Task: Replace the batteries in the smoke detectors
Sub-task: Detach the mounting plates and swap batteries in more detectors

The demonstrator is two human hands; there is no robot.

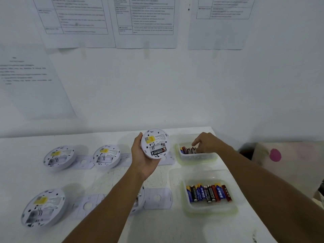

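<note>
The left hand (142, 155) had thumb and fingers curled round the rim of a smoke detector (155, 143), held above the table (105, 179) with its back up and one Eveready battery (158, 152) in the compartment. At 3 o'clock from it, the right hand (206, 142) bent its fingers down onto the batteries (188, 150) in the far plastic container (198, 157). Whether they pinched one, I cannot tell.

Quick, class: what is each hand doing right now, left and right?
Left hand: holds a smoke detector, back side up.
Right hand: fingers down among the batteries in the far tub; whether it grips one cannot be told.
</note>
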